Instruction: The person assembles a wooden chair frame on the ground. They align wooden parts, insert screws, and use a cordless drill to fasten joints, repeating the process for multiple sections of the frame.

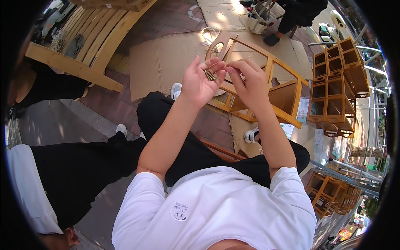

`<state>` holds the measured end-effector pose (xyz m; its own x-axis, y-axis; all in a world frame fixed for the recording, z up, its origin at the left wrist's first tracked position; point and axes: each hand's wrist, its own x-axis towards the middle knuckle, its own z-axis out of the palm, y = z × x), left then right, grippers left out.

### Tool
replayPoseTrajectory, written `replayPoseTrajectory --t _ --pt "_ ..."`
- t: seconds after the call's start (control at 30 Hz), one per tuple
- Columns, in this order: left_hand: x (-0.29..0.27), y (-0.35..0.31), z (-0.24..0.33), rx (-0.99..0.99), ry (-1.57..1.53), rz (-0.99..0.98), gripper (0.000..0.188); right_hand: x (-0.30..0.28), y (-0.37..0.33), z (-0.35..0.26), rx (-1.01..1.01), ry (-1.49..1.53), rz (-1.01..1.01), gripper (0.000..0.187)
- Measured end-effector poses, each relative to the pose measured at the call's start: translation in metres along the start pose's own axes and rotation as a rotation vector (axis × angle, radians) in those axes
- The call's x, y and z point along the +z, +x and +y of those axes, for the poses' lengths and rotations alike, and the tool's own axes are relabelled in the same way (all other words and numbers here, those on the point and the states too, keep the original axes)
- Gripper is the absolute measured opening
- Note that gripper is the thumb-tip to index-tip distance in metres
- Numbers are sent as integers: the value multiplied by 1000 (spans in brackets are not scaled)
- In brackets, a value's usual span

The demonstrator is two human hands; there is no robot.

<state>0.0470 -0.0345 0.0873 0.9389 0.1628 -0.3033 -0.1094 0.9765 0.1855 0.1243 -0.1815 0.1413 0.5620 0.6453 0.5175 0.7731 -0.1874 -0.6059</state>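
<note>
My left hand (pixel 198 85) is turned palm up with its fingers curled. Several brass-coloured screws (pixel 210 75) lie in it, near the base of the fingers. Thumb and fingers of my right hand (pixel 252 83) are pinched together right beside the left fingertips; whatever may be between them is too small to make out. Beyond and below both hands, a wooden furniture frame (pixel 283 98) with curved and straight rails lies tilted over the cardboard. My hands and forearms cover part of it.
Flattened cardboard (pixel 146 62) covers the paving. A slatted wooden bench (pixel 75 68) stands at far left. Stacked wooden furniture (pixel 333 89) is on the right, with more wooden pieces (pixel 329 193) below. A person's dark-clothed leg (pixel 79 175) is close on my left; another person sits near a bucket (pixel 259 23).
</note>
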Motion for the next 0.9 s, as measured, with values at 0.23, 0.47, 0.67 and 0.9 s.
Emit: replayPoseTrajectory --t 0.23,0.47,0.67,0.9 --pt "-23 -31 -47 -44 -105 -185 61 12 -62 -8 -31 -205 -133 29" --pt "-52 -54 -96 1 18 52 55 13 -95 -5 333 9 -350 28" --pt "-79 -48 -90 -31 -99 346 32 6 -103 11 376 275 -326 18" --pt "-89 2 -30 47 491 409 27 12 -69 57 265 196 -159 15"
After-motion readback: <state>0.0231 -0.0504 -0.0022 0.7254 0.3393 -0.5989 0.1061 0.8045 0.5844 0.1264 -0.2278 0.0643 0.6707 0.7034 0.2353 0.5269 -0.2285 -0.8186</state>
